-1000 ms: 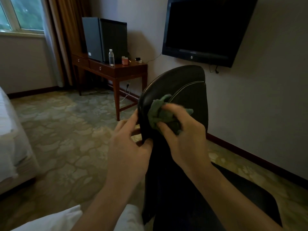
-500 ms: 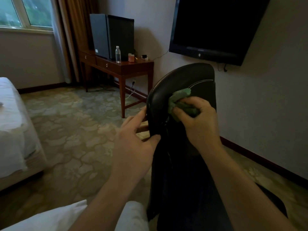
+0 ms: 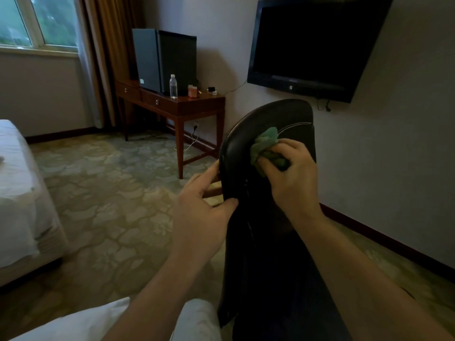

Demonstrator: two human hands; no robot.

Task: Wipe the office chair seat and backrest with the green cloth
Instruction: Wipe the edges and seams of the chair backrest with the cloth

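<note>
Grips the green cloth in the curled fingers of the right hand, bunched and pressed against the upper front face of the office chair backrest. Pinches the backrest's left edge between thumb and fingers of the left hand. Compared with one second ago: cloth shifted up and inward from that edge toward the pale stitch line; left-hand hold unchanged. Cloth: soft, crumpled, matte. Backrest: dark, smooth, leather-like, faintly glossy, rounded at the top, with curved stitching.

Dim room, window daylight, wide-angle bowing
</note>
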